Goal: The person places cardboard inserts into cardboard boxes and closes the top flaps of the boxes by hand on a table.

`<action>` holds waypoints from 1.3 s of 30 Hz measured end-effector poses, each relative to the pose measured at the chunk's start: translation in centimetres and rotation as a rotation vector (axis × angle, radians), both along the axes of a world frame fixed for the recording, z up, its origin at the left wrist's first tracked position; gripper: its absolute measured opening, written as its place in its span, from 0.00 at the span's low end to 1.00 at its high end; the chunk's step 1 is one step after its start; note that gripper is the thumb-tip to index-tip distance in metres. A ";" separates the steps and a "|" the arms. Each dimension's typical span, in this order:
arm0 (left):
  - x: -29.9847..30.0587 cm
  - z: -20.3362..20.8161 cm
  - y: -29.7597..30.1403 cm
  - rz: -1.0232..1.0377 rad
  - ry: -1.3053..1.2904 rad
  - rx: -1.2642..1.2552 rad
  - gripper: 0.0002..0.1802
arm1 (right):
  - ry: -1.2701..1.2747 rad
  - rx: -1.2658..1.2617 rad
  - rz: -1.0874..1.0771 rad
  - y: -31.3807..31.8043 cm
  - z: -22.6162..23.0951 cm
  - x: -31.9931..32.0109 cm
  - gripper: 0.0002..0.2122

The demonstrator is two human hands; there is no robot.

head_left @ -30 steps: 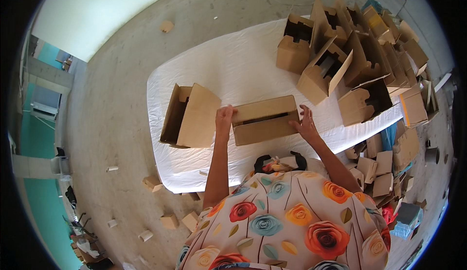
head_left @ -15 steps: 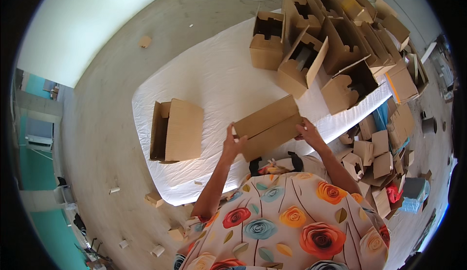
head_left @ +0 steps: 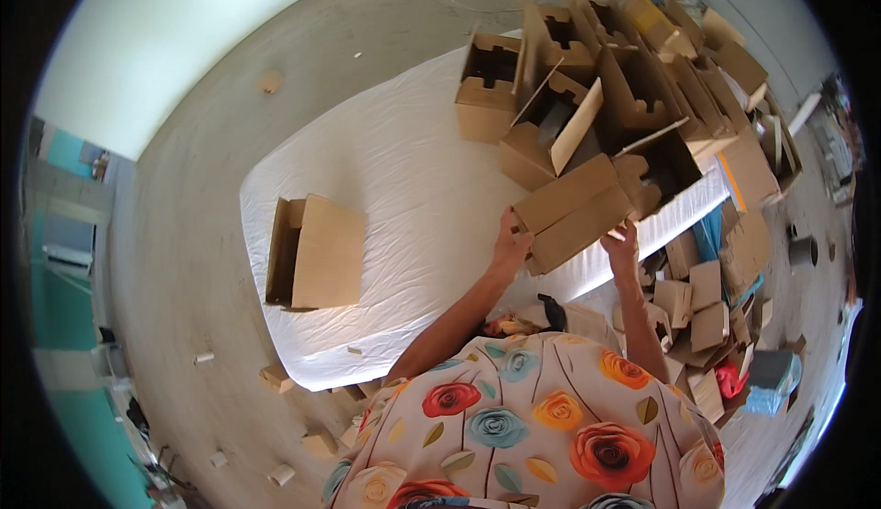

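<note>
Bare, stained concrete floor (head_left: 202, 261) all round, pale wall (head_left: 156, 32) up at the top left, and a big white sheet (head_left: 413, 169) over the work surface, wrinkled all over. So the carton (head_left: 574, 220) is right of centre, above the near right part of the sheet, tilted at an angle with two panels meeting in a line along its length. Both hands are on it: left hand (head_left: 511, 247) has the left end gripped, fingers bent round the edge, and right hand (head_left: 622, 245) is pinching the near right corner. Can't tell if the carton touches the sheet underneath. Its far end overlaps one of the boxes (head_left: 633, 96) in view, also can't say if they're actually touching.

Those boxes are packed together at the top right, mostly standing open, flaps up. Over on the left there's one open box (head_left: 326, 252) by itself, well apart from the rest, opening facing left. Down on the floor at right: a messy heap (head_left: 707, 302) of smaller cardboard pieces, something red (head_left: 731, 379), and a dark bucket (head_left: 804, 250) a bit further out. Floral top (head_left: 551, 417) fills the bottom, btw.
</note>
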State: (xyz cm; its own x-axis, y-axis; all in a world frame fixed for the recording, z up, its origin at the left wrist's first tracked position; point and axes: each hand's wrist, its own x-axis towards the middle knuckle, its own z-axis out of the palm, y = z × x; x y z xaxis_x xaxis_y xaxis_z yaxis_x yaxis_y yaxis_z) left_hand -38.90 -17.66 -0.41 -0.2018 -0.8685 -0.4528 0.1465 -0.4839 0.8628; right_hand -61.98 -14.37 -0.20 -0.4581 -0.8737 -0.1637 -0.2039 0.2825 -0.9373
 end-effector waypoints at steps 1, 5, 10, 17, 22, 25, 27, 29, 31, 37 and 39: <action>-0.3 -0.1 -0.2 -0.008 0.004 -0.002 0.42 | -0.002 0.002 0.019 -0.2 -0.9 0.3 0.30; 1.6 1.2 0.1 -0.044 -0.063 -0.100 0.36 | -0.091 0.108 0.018 0.5 -3.4 0.8 0.27; 11.0 3.9 1.6 0.231 -0.662 -0.698 0.23 | 0.043 0.408 0.325 3.1 -5.9 -0.8 0.27; 28.2 10.2 6.4 0.663 -1.784 -0.586 0.42 | 0.364 0.393 1.021 4.6 0.8 4.6 0.21; 31.6 7.5 8.9 0.447 -1.440 -0.173 0.15 | 0.326 0.249 1.212 3.5 6.4 10.8 0.15; 28.4 8.7 10.0 0.478 -1.330 -0.500 0.07 | 0.107 0.088 1.098 2.6 9.9 15.4 0.13; 26.1 9.3 10.9 0.445 -1.232 -0.626 0.06 | -0.046 -0.110 1.019 2.0 13.0 19.0 0.10; 23.7 8.7 11.6 0.310 -1.190 -0.719 0.06 | -0.085 -0.318 0.982 1.0 14.2 21.7 0.09; 21.3 8.6 12.7 0.142 -1.248 -0.663 0.04 | -0.021 -0.450 0.999 0.2 14.6 24.6 0.09; 19.5 10.1 11.9 -0.018 -1.022 -0.524 0.07 | 0.451 -0.316 1.245 -1.5 8.4 28.4 0.10; 20.5 9.8 11.0 -0.050 -1.055 -0.474 0.10 | 0.460 -0.291 1.256 -1.3 8.4 28.3 0.10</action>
State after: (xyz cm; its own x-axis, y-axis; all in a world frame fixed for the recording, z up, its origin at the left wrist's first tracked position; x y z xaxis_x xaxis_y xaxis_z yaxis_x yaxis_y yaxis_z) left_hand -18.36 -6.62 9.38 0.0432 -0.9979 -0.0474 -0.7650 -0.0636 0.6408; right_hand -33.64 -15.70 8.24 0.6984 -0.7143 0.0455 -0.4811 -0.5156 -0.7090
